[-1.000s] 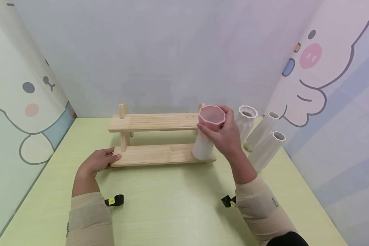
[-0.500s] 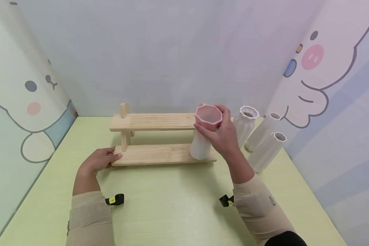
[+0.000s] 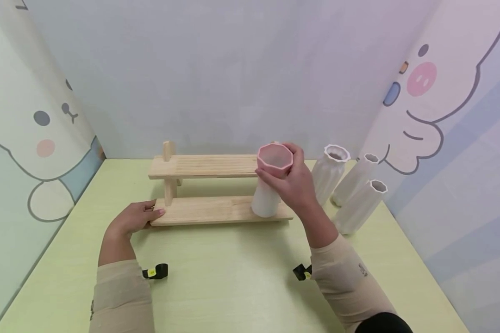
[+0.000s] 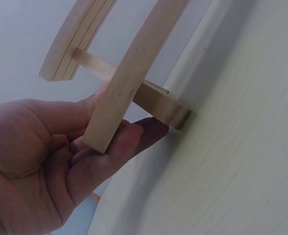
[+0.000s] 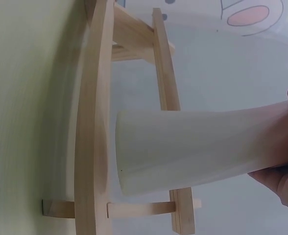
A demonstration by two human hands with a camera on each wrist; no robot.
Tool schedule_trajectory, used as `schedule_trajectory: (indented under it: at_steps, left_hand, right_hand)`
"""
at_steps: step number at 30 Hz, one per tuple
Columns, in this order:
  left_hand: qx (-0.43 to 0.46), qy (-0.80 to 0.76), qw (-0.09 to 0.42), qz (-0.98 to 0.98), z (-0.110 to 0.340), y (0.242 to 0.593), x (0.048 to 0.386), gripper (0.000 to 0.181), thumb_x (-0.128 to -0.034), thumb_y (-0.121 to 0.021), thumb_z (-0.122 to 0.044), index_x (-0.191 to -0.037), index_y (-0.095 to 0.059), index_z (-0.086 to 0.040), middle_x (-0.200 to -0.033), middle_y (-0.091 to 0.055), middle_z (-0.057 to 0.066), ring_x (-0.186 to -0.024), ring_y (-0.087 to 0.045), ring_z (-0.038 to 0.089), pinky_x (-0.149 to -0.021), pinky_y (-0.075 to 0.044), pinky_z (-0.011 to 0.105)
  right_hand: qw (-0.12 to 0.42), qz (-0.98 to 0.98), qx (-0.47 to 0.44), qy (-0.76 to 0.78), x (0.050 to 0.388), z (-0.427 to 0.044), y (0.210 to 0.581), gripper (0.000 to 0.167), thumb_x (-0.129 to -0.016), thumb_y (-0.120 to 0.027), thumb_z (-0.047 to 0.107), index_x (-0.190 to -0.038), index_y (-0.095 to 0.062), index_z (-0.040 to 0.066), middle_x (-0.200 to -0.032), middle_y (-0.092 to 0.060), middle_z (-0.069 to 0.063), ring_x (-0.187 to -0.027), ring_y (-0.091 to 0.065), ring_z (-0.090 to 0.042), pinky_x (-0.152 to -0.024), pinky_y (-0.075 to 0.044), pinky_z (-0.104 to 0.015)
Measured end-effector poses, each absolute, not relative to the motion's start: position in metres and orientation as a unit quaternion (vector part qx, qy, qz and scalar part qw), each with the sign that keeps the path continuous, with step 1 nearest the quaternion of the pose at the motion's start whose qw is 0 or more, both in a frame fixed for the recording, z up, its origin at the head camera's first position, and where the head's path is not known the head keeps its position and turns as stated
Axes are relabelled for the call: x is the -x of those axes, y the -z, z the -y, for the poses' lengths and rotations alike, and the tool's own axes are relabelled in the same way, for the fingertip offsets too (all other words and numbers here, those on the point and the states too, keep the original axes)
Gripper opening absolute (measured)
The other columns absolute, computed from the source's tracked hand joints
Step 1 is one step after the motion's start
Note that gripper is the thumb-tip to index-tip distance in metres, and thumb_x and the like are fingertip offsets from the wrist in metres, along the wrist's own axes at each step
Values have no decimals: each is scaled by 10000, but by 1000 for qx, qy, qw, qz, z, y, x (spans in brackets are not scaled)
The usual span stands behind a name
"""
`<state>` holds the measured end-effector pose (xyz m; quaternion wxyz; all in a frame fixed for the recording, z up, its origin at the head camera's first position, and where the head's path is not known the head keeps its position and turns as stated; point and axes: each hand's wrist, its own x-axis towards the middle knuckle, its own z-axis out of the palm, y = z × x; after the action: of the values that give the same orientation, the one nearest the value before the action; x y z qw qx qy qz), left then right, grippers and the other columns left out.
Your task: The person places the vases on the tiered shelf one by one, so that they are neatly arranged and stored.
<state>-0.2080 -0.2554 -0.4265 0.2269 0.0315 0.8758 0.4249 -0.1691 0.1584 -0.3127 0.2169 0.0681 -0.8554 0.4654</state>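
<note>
A two-tier wooden shelf (image 3: pixel 208 210) stands on the table. My left hand (image 3: pixel 133 216) grips the left end of its lower board, thumb above and fingers below, as the left wrist view shows at the board end (image 4: pixel 102 132). My right hand (image 3: pixel 293 182) holds a vase (image 3: pixel 266 199), pink at the top and white below, around its pink upper part. The vase is nearly upright over the right part of the lower board. In the right wrist view a narrow gap shows between the base of the vase (image 5: pixel 183 149) and the lower board (image 5: pixel 92 127).
Right of the shelf stand three white vases: a fluted one (image 3: pixel 328 175) with a wavy rim, a slim one (image 3: pixel 355 180) behind, and another (image 3: pixel 360 208) nearer me. A grey wall cloth (image 3: pixel 233 83) rises behind the shelf. Printed side walls flank the table (image 3: pixel 225 286).
My right hand has carried the pink and white vase a little to the left over the lower board. My left hand keeps its grip on the shelf.
</note>
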Motion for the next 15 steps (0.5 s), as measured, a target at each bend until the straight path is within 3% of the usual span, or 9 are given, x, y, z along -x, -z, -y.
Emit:
schedule_trajectory:
  at_steps: [9, 15]
  left_hand:
    - [-31, -442, 226, -867, 255, 429, 209, 770, -994, -558, -423, -1533, -230, 18, -1360, -554, 257, -1053, -619, 156, -896, -531, 337]
    - [-36, -433, 224, -872, 255, 428, 208, 765, -998, -549, -424, -1532, -231, 22, -1355, -559, 255, -1080, -616, 187, -930, -524, 382]
  right_hand:
    - [213, 855, -78, -467, 172, -152, 313, 869, -713, -839, 519, -1395, -391, 220, -1186, -619, -68, -1031, -611, -201, -785, -562, -397]
    - [214, 857, -84, -462, 172, -147, 314, 882, -704, -852, 501, -1399, -393, 209, -1186, -623, -76, -1035, -615, -212, -805, -558, -404]
